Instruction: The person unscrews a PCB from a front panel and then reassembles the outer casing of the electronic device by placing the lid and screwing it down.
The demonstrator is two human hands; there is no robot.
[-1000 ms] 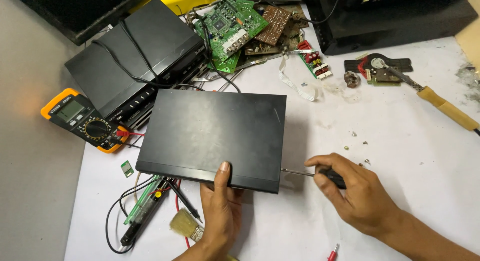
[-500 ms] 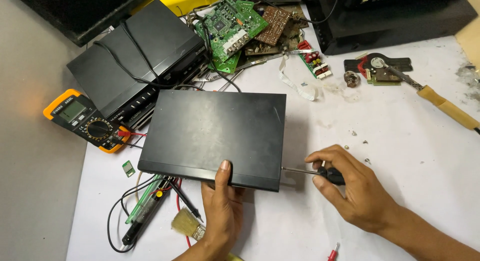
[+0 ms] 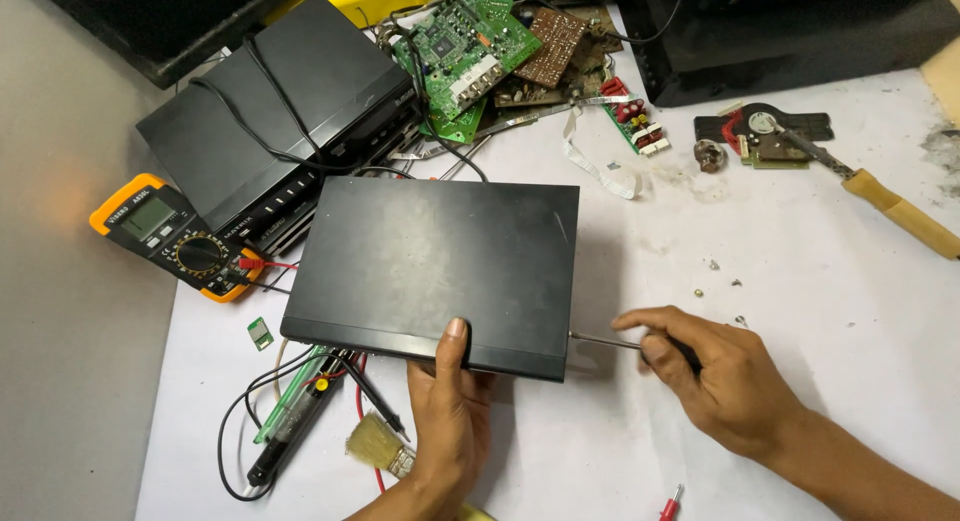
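Here the left hand [image 3: 447,421] comes up from the bottom middle of the frame and holds the near edge of a flat black box [image 3: 435,261], thumb pressed on its top and the grip closed around that edge. The box lies flat on the white tabletop [image 3: 780,251], at the centre of the frame. The right hand [image 3: 725,381], at lower right, has its grip closed around the dark handle of a screwdriver [image 3: 610,342]; the thin metal shaft lies level and its tip meets the box's lower right corner. In the upper left of the frame a second black box [image 3: 270,121] sits just beyond the first, with black cables draped over it. Left of both lies an orange and black meter [image 3: 170,236]. Green and brown circuit boards [image 3: 490,46] are piled at the upper middle. At the right edge a wooden-handled tool [image 3: 895,211] lies on the tabletop, its metal end resting on a small dark part. Below the held box, at lower left, lie tangled wires, a green pen-like tool [image 3: 295,411] and a small brush [image 3: 378,449], just beside the left wrist.
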